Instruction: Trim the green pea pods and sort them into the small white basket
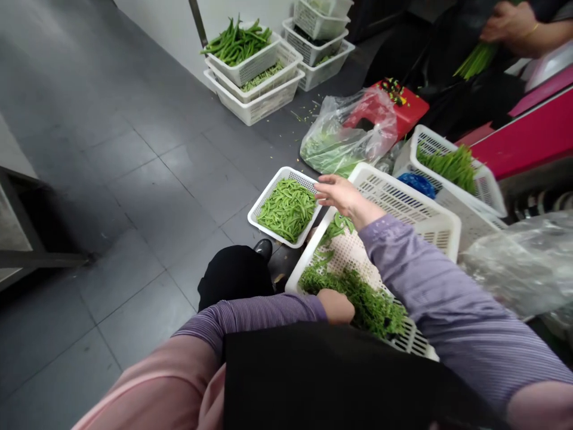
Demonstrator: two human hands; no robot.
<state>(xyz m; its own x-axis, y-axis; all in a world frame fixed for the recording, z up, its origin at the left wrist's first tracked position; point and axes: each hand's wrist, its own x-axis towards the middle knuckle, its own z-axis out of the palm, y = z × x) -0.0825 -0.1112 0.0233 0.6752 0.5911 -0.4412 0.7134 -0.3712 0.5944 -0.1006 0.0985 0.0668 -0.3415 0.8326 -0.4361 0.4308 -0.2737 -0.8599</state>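
My right hand [342, 197] is over the near right corner of a small white basket [255, 224] of green pods [289, 209]. Its fingers are apart, and nothing shows in them. Lower down, my left hand [336, 306] rests at a heap of leafy greens [367, 298] inside a large white basket [298, 272]. The fingers of that hand are hidden from view. A few loose green leaves [338, 224] lie higher up in the large basket, under my right wrist.
Stacked baskets [255, 107] with green peppers stand at the back. A clear plastic bag [333, 137] lies by a red stool [412, 110]. Another person's hand [510, 27] holds green stalks at the upper right. An empty-looking white basket [441, 224] sits beside my right arm.
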